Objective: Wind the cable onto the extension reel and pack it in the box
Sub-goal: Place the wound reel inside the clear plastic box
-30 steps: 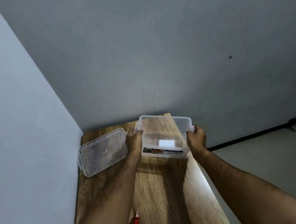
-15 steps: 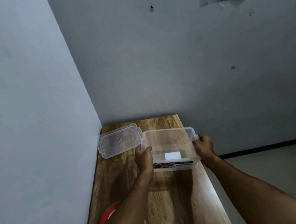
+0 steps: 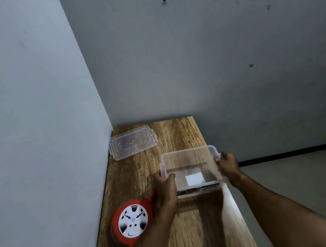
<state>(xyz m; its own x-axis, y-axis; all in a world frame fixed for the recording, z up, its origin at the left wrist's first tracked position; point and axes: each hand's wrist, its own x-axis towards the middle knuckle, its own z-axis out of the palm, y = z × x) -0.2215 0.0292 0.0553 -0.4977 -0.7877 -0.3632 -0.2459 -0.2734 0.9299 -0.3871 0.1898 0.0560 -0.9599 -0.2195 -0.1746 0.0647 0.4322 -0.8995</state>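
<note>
I have a single head-worn wide-angle view, looking forward and down along the desk (image 3: 199, 230) toward the room's corner, close above both forearms, with walls bowed by the lens.

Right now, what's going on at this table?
A person holds an empty clear plastic box by its ends, left hand and right hand, low over the wooden table. Its lid lies apart near the wall corner. The red extension reel sits on the table, not yet packed.
</note>
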